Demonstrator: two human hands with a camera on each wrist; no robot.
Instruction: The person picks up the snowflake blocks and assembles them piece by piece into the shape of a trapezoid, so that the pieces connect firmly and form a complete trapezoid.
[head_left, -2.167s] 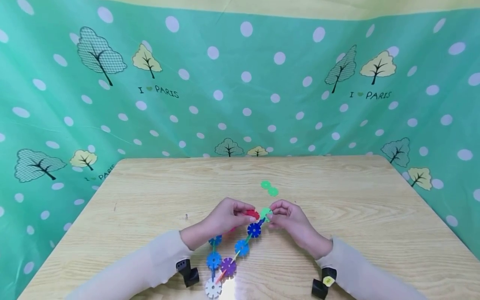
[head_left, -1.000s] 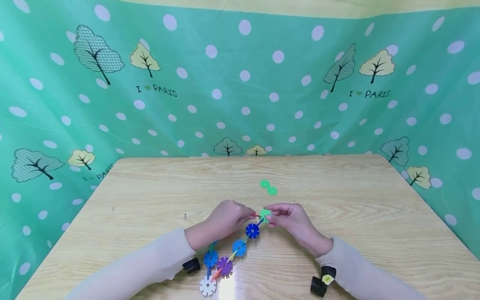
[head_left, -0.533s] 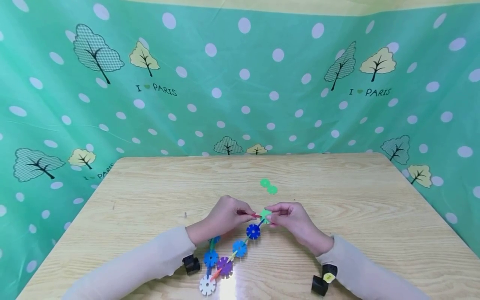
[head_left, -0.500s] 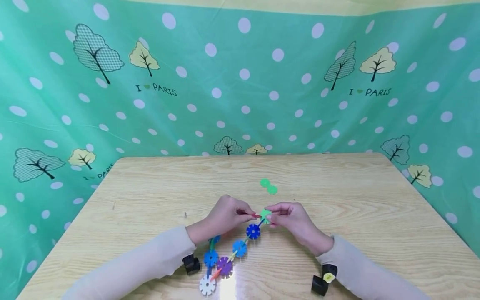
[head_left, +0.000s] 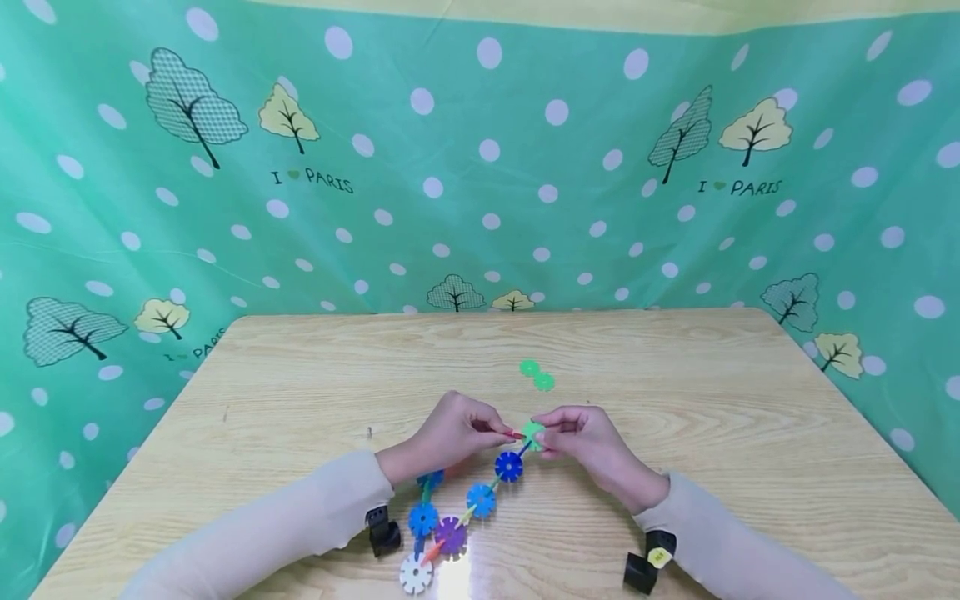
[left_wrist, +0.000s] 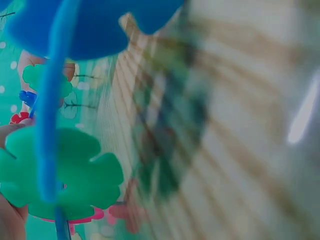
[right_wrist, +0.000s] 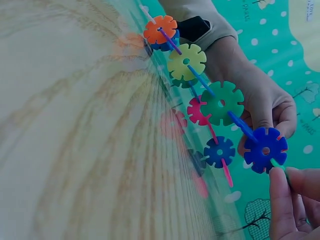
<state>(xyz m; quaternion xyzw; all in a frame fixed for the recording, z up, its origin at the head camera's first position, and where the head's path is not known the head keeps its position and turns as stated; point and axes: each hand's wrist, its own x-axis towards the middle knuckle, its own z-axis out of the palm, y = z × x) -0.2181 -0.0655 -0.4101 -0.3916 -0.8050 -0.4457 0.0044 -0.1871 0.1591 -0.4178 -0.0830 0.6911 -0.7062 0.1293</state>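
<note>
My left hand [head_left: 453, 429] pinches a red notched disc [head_left: 516, 434], turned edge-on, between thumb and fingers. Facing it, my right hand [head_left: 588, 446] pinches a light green notched disc [head_left: 533, 435]. The red edge meets the green rim; whether it sits in a slot I cannot tell. From the green disc a chain of interlocked discs runs toward me: dark blue [head_left: 508, 467], blue [head_left: 481, 500], purple [head_left: 451, 537], white [head_left: 416, 575]. It bends back through another blue disc [head_left: 423, 519] under my left forearm. Large green [left_wrist: 65, 172] and blue discs [left_wrist: 95, 30] fill the left wrist view.
Two light green discs, one farther [head_left: 530, 367] and one nearer [head_left: 544, 381], lie beyond my hands on the wooden table [head_left: 337, 358]. A green dotted cloth [head_left: 465, 167] hangs behind the far edge. Black wrist cameras sit below both cuffs.
My left hand has turned the red disc from face-on to edge-on and brought it against the green disc. The right hand stays nearly in place. Chain's near end shifted slightly left.
</note>
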